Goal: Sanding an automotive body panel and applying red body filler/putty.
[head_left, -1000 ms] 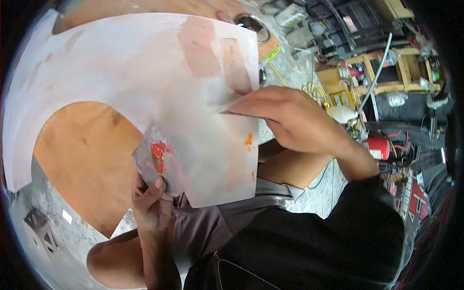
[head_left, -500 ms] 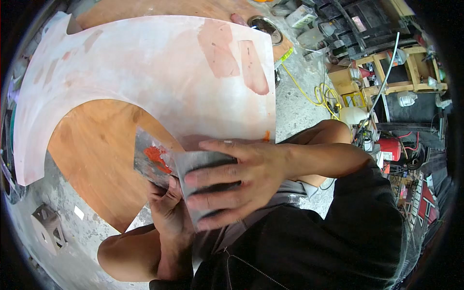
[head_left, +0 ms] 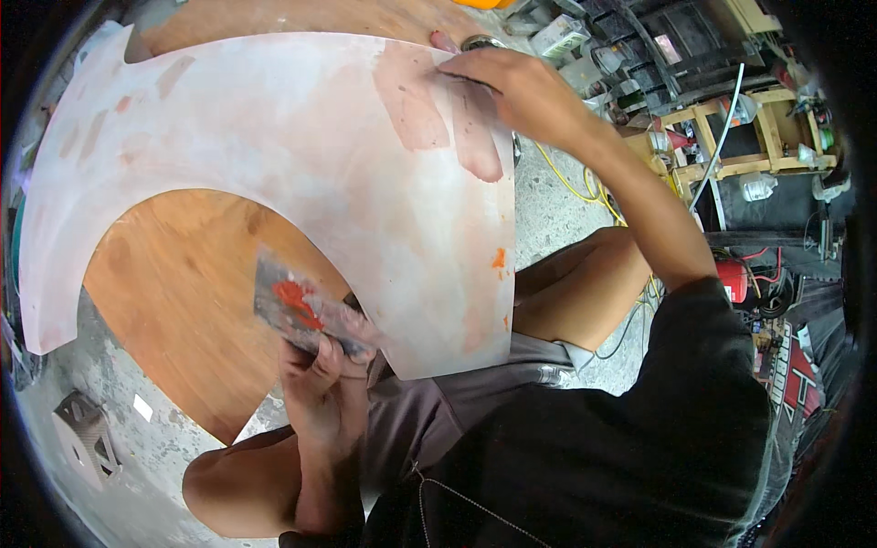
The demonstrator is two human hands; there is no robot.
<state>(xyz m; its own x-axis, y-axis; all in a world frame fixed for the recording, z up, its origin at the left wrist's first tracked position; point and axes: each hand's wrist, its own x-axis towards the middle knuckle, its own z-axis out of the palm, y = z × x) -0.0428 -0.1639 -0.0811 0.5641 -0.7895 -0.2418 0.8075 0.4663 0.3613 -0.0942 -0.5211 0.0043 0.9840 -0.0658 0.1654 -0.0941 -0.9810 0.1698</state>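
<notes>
Below the wheel arch, my left hand grips a small grey mixing plate from underneath, thumb toward its near edge. Bright red paste and smeared greyish-pink putty lie on it. My right hand is at the far right corner of a white and pink car fender, its fingers bent round a thin flat spreader, of which only a dark edge shows. Two pinkish-brown filler patches, a wider one and a narrower one, run down the fender beside that hand.
The fender rests over a brown wooden board on a concrete floor. At the right are a yellow cord, a wooden frame and a red cylinder. A grey bracket-like part lies at the left. My bent legs flank the fender's near end.
My right hand has moved from beside the mixing plate, where a grey sheet lay under its fingers, up to the fender's far right corner. The left hand stays nearly in place.
</notes>
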